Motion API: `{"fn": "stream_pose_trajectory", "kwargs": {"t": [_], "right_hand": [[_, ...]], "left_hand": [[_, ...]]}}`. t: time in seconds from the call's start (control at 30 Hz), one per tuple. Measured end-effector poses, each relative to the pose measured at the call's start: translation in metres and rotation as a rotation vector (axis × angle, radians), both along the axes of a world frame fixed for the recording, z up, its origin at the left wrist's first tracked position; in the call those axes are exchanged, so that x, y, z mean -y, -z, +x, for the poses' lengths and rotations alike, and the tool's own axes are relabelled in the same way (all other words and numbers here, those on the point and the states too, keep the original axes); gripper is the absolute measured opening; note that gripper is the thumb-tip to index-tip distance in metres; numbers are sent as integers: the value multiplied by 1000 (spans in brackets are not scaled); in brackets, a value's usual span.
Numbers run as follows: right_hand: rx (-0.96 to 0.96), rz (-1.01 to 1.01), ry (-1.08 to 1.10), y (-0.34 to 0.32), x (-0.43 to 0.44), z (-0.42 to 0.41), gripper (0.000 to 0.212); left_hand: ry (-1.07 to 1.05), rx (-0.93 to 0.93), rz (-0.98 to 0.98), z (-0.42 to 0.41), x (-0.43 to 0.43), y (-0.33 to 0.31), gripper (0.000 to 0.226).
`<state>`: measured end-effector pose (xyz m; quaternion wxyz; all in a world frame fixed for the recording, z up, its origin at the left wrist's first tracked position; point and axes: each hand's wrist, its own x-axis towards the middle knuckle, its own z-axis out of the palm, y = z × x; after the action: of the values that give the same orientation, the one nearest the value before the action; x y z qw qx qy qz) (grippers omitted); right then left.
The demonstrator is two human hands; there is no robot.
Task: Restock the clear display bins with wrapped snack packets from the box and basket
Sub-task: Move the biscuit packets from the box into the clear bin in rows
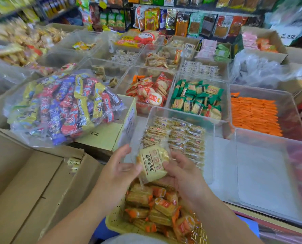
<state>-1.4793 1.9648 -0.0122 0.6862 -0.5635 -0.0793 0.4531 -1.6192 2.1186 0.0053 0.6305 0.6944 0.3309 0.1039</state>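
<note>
A pale yellow wrapped snack packet is held between both hands above the basket. My right hand grips its right edge with curled fingers. My left hand touches its left edge with the thumb, fingers relaxed. Below them a yellow perforated basket holds several orange-wrapped packets. Just beyond stands a clear display bin part-filled with rows of small clear-wrapped biscuits. An open cardboard box lies at the left, with a few small packets showing in its gap.
A clear bin with a bare white floor stands at right. Other bins hold green packets, orange sticks and red-orange packets. A big bag of mixed coloured bars rests on a carton at left. Shelves of hanging snacks line the back.
</note>
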Motion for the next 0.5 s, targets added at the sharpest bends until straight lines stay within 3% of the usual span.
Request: {"fn": "stream_pose_trajectory", "kwargs": {"t": [0.13, 0.2, 0.27, 0.33, 0.4, 0.5], "right_hand": [[-22, 37, 16, 4, 3, 0, 31], [-6, 53, 4, 5, 4, 2, 32], [56, 22, -1, 5, 4, 5, 32], [207, -109, 17, 6, 3, 8, 32], [450, -312, 39, 9, 2, 10, 37], [790, -487, 17, 11, -2, 9, 76]], "left_hand": [[-259, 4, -265, 15, 0, 6, 53], [-208, -12, -342, 15, -2, 8, 27], [-128, -45, -342, 16, -3, 9, 14], [-148, -53, -303, 21, -4, 10, 5], [-181, -49, -258, 29, -4, 11, 15], [-230, -20, -219, 46, -2, 12, 23]]}}
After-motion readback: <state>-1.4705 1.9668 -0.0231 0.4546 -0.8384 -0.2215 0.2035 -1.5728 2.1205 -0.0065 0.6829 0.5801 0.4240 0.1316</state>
